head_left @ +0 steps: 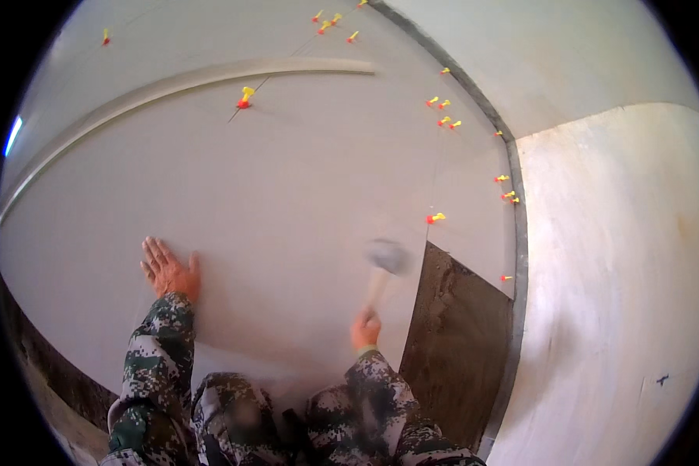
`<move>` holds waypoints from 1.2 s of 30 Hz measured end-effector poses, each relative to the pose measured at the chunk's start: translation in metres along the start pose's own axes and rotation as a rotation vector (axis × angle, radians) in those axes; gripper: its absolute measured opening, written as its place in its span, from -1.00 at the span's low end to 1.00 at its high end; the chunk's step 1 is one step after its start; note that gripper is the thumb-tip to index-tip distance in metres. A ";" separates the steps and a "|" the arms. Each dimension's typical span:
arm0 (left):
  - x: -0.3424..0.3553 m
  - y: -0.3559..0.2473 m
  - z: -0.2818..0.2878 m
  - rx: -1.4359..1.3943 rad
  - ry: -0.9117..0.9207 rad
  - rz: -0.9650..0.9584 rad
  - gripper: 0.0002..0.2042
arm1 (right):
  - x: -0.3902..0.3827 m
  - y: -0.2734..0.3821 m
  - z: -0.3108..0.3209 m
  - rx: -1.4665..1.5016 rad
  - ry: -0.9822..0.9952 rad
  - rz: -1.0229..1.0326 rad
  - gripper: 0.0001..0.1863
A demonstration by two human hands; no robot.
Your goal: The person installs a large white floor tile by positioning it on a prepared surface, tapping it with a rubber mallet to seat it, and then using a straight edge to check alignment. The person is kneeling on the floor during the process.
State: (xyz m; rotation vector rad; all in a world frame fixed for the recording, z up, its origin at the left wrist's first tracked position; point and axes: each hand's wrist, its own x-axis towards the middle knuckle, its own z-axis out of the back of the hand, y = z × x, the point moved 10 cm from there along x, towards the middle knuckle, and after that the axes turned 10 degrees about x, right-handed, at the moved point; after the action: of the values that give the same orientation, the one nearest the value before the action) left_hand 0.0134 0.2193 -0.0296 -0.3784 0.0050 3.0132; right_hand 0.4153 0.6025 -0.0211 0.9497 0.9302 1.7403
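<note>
The left hand (pixel 170 272) lies palm down on a broad, smooth, pale grey tile surface (pixel 287 179), its fingers (pixel 157 255) straight and a little spread, the thumb held out to the right. The right hand (pixel 366 329), well to the right of those fingers and slightly nearer the body, has its fingers curled tightly around the light-coloured handle of a mallet with a rounded grey head (pixel 384 268). The head is just beyond the right fingers, over the tile surface, and blurred; whether it touches the tile cannot be told.

Beyond the right fingers and to their right, past the mallet head, a small red-and-yellow plastic clip (pixel 436 218) stands at a thin joint. Right of the same fingers is a rough brown patch of bare bedding (pixel 462 334), bordered farther right by a narrow dark grey strip (pixel 519 256) and then a whitish wall (pixel 613 256). Beyond the left fingers, somewhat to their right, stands another red-and-yellow clip (pixel 245 98); past it a long, pale, narrow bar (pixel 186 79) lies across the tiles. Green-and-grey camouflage sleeves (pixel 159 342) cover both forearms behind the fingers.
</note>
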 end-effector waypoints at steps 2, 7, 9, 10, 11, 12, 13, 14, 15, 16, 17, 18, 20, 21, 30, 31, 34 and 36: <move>0.000 0.022 -0.007 0.037 -0.021 0.040 -0.10 | -0.010 -0.008 -0.006 0.043 0.162 -0.371 -0.51; -0.003 0.030 -0.003 0.113 -0.079 0.061 -0.10 | -0.022 0.049 0.016 0.435 0.053 -0.289 -0.44; -0.001 0.003 -0.001 0.082 -0.046 0.023 -0.11 | -0.023 0.023 0.043 0.193 -0.102 -0.074 -0.45; -0.001 -0.014 0.000 0.059 -0.029 0.001 -0.11 | -0.016 0.003 0.054 -0.005 -0.072 -0.056 -0.45; -0.002 -0.010 0.001 0.051 -0.037 0.001 -0.11 | -0.012 -0.011 0.045 -0.116 0.037 -0.171 -0.46; 0.000 -0.004 -0.003 0.037 -0.044 0.001 -0.10 | -0.008 -0.013 0.039 -0.141 0.134 -0.328 -0.46; 0.005 0.014 -0.004 0.029 -0.052 0.036 -0.10 | -0.021 0.009 0.010 -0.036 0.311 -0.692 -0.47; 0.004 0.017 -0.001 0.023 -0.027 0.034 -0.10 | -0.018 0.050 -0.002 0.103 0.330 -0.707 -0.51; 0.002 0.021 0.004 0.026 -0.003 0.033 -0.10 | -0.017 0.084 -0.002 0.163 0.332 -0.621 -0.53; 0.003 0.031 0.007 0.035 0.019 0.049 -0.10 | -0.016 0.115 -0.006 0.230 0.351 -0.541 -0.54; 0.009 0.035 0.000 0.002 -0.021 0.004 -0.10 | -0.013 0.147 -0.009 0.286 0.323 -0.462 -0.55; 0.009 0.044 -0.013 -0.018 -0.045 -0.035 -0.09 | -0.006 0.178 -0.007 0.184 0.315 -0.169 -0.53; -0.004 0.055 -0.021 -0.077 -0.054 -0.003 -0.10 | -0.008 0.206 -0.022 0.384 0.403 -0.033 -0.45; -0.013 0.060 -0.025 -0.069 -0.098 -0.006 -0.12 | -0.014 0.236 -0.035 0.525 0.418 0.109 -0.39; -0.019 0.063 -0.043 -0.243 -0.113 0.114 -0.16 | -0.082 0.077 -0.177 -0.066 0.869 -0.063 -0.55; -0.052 0.088 -0.052 -0.206 -0.116 0.186 -0.16 | -0.104 0.114 -0.175 0.074 0.953 -0.123 -0.52; -0.056 0.089 -0.050 -0.231 -0.138 0.171 -0.16 | -0.119 0.152 -0.192 0.417 1.022 0.042 -0.51; -0.047 0.085 -0.046 -0.226 -0.180 0.176 -0.18 | -0.130 0.135 -0.210 0.388 1.140 0.260 -0.52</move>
State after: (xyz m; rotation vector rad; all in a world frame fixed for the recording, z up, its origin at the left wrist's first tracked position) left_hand 0.0613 0.1295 -0.0629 -0.1286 -0.3359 3.2194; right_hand 0.2172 0.4024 -0.0146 0.2058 1.9739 2.3942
